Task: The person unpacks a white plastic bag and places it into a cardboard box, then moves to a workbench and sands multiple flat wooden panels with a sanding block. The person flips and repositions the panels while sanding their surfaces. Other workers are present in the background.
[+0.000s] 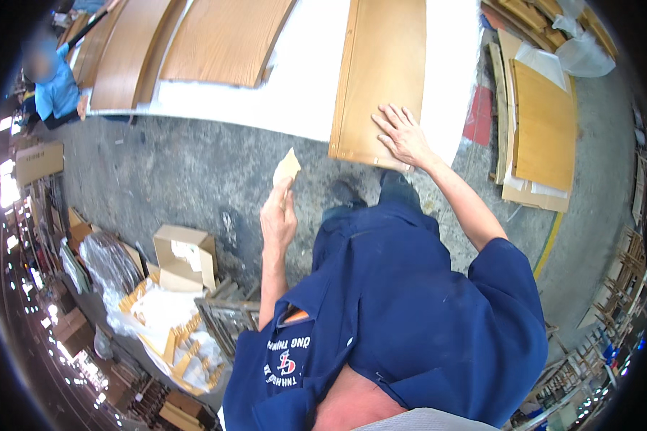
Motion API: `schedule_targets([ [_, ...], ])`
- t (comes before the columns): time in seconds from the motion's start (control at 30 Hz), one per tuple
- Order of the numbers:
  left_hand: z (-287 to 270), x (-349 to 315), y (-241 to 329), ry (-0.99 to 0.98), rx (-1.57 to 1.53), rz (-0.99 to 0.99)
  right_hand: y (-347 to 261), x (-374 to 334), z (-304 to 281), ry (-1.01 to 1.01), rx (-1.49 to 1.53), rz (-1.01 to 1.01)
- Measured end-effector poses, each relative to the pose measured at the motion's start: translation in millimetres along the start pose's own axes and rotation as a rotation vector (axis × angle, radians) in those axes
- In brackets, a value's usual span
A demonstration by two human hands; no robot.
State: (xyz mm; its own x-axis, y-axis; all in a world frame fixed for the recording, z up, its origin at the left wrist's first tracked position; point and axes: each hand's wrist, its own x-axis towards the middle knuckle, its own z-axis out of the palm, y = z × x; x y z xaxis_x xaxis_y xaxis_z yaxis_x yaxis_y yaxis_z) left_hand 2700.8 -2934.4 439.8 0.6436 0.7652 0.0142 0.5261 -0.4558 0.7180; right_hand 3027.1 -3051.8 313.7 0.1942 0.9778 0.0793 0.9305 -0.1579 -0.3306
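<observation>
Lying on the white surface (302, 86), one long, smooth, honey-brown wooden panel (381, 72) reaches the near edge. Two hands show: the right hand (404, 138) spread flat near the panel's end, the left hand (278, 219) pinching one small tan sheet (287, 169) above grey floor (172, 165). Bare surface flanks the panel; at least three other panels (226, 39) lie leftward.

— Where's the glare?
— The white tabletop (451, 79), nearly blown out; the windows (8, 190) at far left too.
— And the edges?
— Curved, fading to black; a head (40, 59) at upper left is blurred.
</observation>
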Motion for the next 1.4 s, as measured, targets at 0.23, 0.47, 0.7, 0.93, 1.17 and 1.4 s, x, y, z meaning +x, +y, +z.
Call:
schedule_targets([
  [0.23,118.5,81.2,73.5,-0.202,0.052,0.277,135.2,112.2,-13.3,0.138,-0.118,0.193],
  [0.47,238.9,222.2,78.1,-0.556,0.506,0.447,265.1,150.1,-46.1,0.286,-0.102,0.404],
  [0.7,323.9,554.8,74.4,-0.123,0.691,0.673,282.3,148.0,-38.5,0.457,0.003,0.467],
  [0.93,374.4,616.3,107.6,-0.057,0.620,0.722,286.5,153.3,-46.7,0.501,0.106,0.507],
  [1.17,284.6,278.0,88.7,-0.790,0.522,0.925,292.8,147.9,-41.4,0.641,0.262,0.575],
  [1.4,145.2,102.0,73.0,-0.850,-0.083,0.322,206.5,183.0,-33.5,0.295,0.015,0.359],
])
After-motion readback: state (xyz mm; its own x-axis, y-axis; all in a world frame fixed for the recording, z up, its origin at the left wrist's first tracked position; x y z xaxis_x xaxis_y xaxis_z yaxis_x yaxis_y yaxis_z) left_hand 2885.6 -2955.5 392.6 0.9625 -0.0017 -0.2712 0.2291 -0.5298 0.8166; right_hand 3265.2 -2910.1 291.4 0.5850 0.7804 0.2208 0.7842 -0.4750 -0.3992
